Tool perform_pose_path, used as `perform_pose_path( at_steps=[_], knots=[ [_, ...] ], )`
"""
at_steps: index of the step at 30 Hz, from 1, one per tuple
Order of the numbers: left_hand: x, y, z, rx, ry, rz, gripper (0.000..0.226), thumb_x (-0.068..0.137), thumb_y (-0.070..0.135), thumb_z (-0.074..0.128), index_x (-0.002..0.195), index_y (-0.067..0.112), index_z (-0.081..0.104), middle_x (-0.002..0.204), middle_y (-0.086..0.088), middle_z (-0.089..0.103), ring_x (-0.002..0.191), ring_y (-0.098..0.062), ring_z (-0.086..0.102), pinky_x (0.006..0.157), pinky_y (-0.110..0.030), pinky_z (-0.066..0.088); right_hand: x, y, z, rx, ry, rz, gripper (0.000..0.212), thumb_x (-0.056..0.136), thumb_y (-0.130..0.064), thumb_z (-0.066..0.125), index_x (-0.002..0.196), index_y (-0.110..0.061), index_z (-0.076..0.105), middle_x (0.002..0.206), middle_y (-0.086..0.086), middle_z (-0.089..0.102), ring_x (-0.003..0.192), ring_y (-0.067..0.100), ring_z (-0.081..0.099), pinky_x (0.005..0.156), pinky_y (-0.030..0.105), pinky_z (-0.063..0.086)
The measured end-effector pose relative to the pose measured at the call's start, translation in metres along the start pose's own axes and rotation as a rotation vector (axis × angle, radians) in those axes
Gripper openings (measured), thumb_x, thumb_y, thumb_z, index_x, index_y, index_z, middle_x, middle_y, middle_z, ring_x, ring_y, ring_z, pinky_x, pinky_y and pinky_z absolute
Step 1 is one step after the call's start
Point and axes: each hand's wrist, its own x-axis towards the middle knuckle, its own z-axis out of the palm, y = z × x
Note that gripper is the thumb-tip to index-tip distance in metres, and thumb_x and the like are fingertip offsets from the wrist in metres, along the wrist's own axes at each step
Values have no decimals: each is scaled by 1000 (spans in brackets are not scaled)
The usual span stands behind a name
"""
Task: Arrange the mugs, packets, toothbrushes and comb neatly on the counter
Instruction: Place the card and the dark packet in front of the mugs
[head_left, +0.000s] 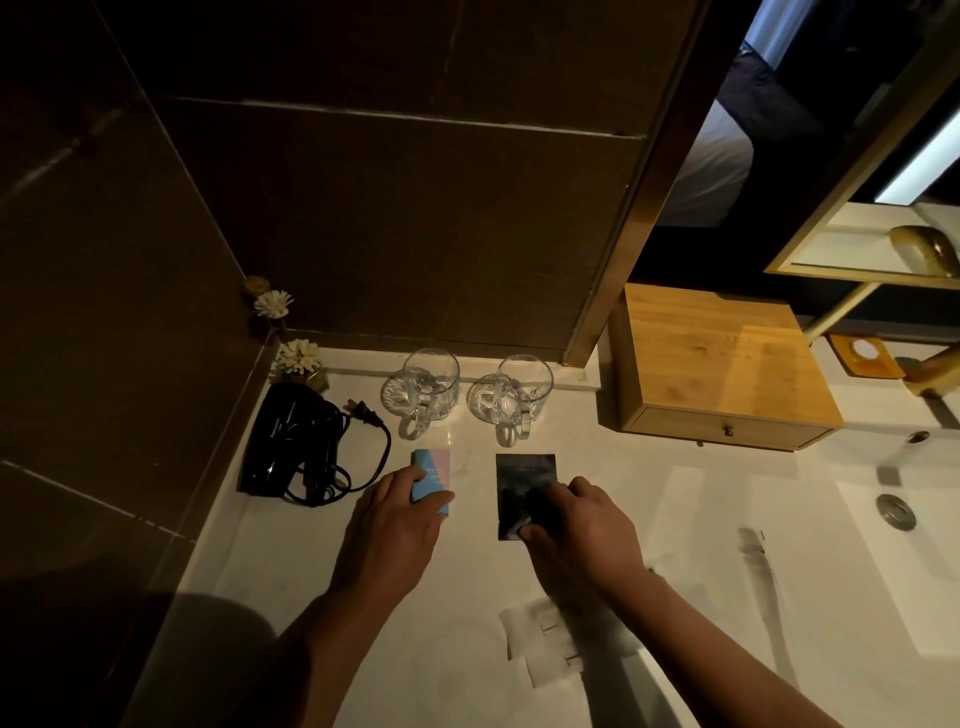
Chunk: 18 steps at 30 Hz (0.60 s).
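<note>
Two glass mugs (431, 387) stand near the counter's (597, 467) back edge. Left hand (400, 525) fingers grip a blue packet (431, 480); right hand (576, 525) fingers press a black packet (524, 486). Ideally, align each packet squarely before its mug.

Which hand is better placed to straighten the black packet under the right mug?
The right hand. Its fingers already rest on the black packet, which lies just in front of the right mug. The left hand is busy on the blue and pink packet.
</note>
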Motion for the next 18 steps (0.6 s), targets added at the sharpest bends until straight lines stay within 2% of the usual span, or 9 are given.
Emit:
perform_pose_path(
  at_steps=[3, 6, 13, 16, 18],
  knots=[
    [1, -4, -1, -8, 3, 14, 43, 73, 16, 86, 113, 24, 72, 130, -12, 65, 111, -35, 64, 77, -49, 62, 3, -11, 2, 3, 13, 27, 57, 84, -65, 55, 129, -31, 52, 106, -1, 61, 90, 17, 55, 68, 27, 51],
    [0, -7, -1, -30, 14, 10, 37, 76, 23, 85, 111, 21, 73, 129, -12, 66, 109, -35, 66, 73, -49, 63, 3, -14, 3, 30, -6, 38, 62, 80, -69, 56, 128, -31, 52, 106, -3, 59, 89, 16, 54, 68, 28, 52],
    [6, -11, 1, -46, 32, 15, 31, 76, 20, 84, 105, 17, 74, 128, -14, 66, 107, -36, 67, 72, -49, 63, 7, -18, 7, 43, 0, 47, 62, 80, -64, 62, 132, -31, 51, 109, -3, 61, 91, 16, 56, 68, 26, 52],
    [8, -9, -1, -94, 32, -29, 36, 77, 38, 81, 107, 22, 71, 132, -8, 61, 112, -30, 62, 74, -45, 62, 11, -20, 8, 42, -6, 63, 63, 80, -64, 62, 132, -31, 49, 109, -3, 61, 92, 17, 57, 70, 30, 55],
    [14, -3, -4, -91, 40, -95, 45, 73, 54, 80, 103, 23, 68, 125, -6, 60, 109, -27, 58, 74, -43, 61, 12, -21, 9, 35, 1, 64, 63, 80, -64, 62, 132, -31, 50, 108, -2, 61, 90, 18, 57, 69, 31, 55]
  ],
)
